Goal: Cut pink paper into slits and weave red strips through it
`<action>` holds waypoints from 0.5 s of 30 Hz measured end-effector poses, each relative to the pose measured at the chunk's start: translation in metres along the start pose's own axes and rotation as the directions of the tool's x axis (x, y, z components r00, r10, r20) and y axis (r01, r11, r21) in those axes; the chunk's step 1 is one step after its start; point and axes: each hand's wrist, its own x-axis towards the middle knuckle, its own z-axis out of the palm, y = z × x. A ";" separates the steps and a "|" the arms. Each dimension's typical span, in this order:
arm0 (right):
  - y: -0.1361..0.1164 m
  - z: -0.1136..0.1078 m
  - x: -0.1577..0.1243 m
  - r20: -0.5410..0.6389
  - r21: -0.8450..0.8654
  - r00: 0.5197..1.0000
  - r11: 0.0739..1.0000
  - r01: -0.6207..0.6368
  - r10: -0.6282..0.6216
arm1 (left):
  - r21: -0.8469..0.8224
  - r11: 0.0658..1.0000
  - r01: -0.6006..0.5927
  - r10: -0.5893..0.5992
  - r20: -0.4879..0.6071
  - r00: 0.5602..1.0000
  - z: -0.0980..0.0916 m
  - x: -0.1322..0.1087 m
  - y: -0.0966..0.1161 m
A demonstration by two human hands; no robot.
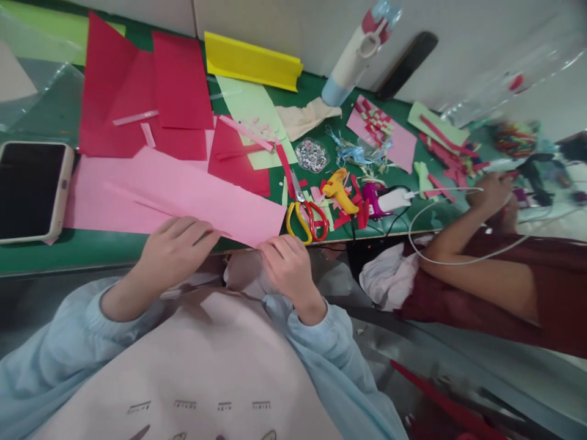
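Observation:
A sheet of pink paper lies at the front edge of the green table, partly over more pink paper. On its near edge my left hand is closed, the fingertips pinching the paper. My right hand grips the near right corner between thumb and fingers. A narrow strip or fold runs along the near side left of centre; I cannot tell which. Just right of my right hand lie scissors with yellow and red handles, blades pointing away.
Red paper sheets lie behind, with a phone at left. Further right are a yellow glue gun, paper scraps, a box of beads and a bottle. A co-worker's arm and a white cable are at right.

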 end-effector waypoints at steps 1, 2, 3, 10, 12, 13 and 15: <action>-0.003 0.004 0.001 -0.022 -0.013 1.000 1.000 0.018 -0.019 | 0.025 1.000 0.008 -0.007 -0.031 1.000 -0.001 -0.001 -0.002; -0.006 0.007 0.002 -0.045 -0.029 0.998 0.999 0.035 -0.037 | 0.046 0.999 0.017 -0.014 -0.059 0.998 -0.001 -0.001 -0.005; -0.010 0.011 0.004 -0.068 -0.046 0.996 0.998 0.049 -0.052 | 0.063 0.998 0.030 -0.025 -0.077 0.997 -0.001 -0.002 -0.008; -0.049 0.034 0.023 -0.005 -0.077 0.998 0.995 0.059 -0.060 | 0.026 0.973 0.230 -0.232 0.108 0.967 0.003 -0.003 -0.022; -0.058 0.038 0.027 0.074 -0.055 0.997 0.998 0.020 -0.016 | -0.024 0.964 0.265 -0.259 0.141 0.955 0.005 -0.004 -0.022; -0.062 0.039 0.028 0.104 -0.041 0.995 0.999 0.008 -0.004 | -0.037 0.959 0.283 -0.274 0.153 0.949 0.007 -0.005 -0.021; -0.066 0.041 0.029 0.135 -0.007 0.991 1.000 -0.001 0.002 | -0.030 0.948 0.316 -0.306 0.181 0.935 0.009 -0.006 -0.021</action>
